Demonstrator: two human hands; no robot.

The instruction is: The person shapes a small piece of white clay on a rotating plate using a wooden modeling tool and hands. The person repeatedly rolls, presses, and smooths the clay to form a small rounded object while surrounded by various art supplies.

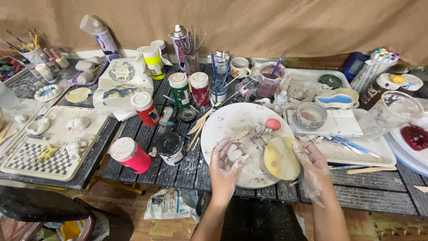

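My left hand (225, 163), smeared with white clay, cups a small pale clay lump (234, 152) over the round white board (232, 122). My right hand (312, 167), also clay-covered, grips the right edge of a yellow sponge (281, 158) that rests on the board's right side. A pink ball of clay (273, 124) and grey clay scraps lie on the board just beyond the sponge. Wooden sticks (199, 127) lie at the board's left edge.
Paint bottles stand left of the board: red (145, 108), green (179, 89), dark red (199, 89), pink (130, 155), black (170, 148). A brush cup (191, 56), a purple water cup (269, 80), a white tray (365, 149) with a small bowl (310, 115), and a checkered board (49, 156) with clay figures surround it.
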